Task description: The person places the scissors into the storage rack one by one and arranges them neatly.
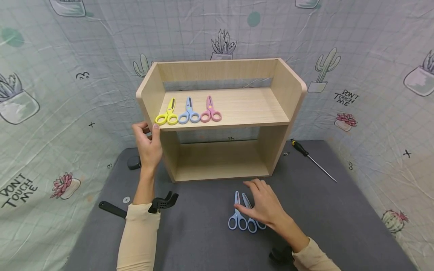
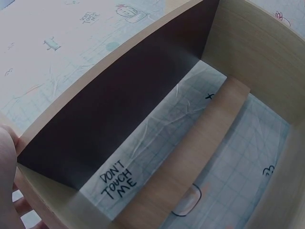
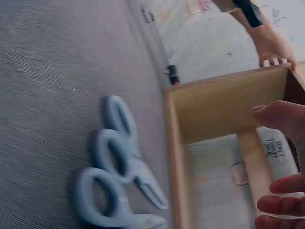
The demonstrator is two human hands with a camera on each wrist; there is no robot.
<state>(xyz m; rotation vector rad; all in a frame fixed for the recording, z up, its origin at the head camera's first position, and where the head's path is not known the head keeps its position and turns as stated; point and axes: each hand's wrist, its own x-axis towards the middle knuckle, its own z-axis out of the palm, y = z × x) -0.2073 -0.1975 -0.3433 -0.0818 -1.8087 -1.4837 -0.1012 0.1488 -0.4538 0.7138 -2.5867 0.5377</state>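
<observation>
A light wooden two-level shelf (image 1: pixel 237 109) stands on a grey mat. On its upper board lie yellow scissors (image 1: pixel 167 114), blue scissors (image 1: pixel 188 113) and pink scissors (image 1: pixel 210 111), side by side. My left hand (image 1: pixel 148 145) grips the front edge of the shelf's left side panel, thumb in front and fingers round the outside. Two pale blue scissors (image 1: pixel 242 216) lie on the mat in front of the shelf, blurred in the right wrist view (image 3: pixel 119 176). My right hand (image 1: pixel 262 205) hovers just over them with fingers relaxed, holding nothing. The left wrist view looks into the shelf (image 2: pixel 119 109).
A black-handled screwdriver (image 1: pixel 312 158) lies on the mat to the right of the shelf, with a small screw (image 1: pixel 286 153) near it. At the left are a black object (image 1: pixel 133 162), a washer (image 1: pixel 126 199) and a black handle (image 1: pixel 112 209). Cactus-print cloth (image 1: pixel 373 75) hangs all round.
</observation>
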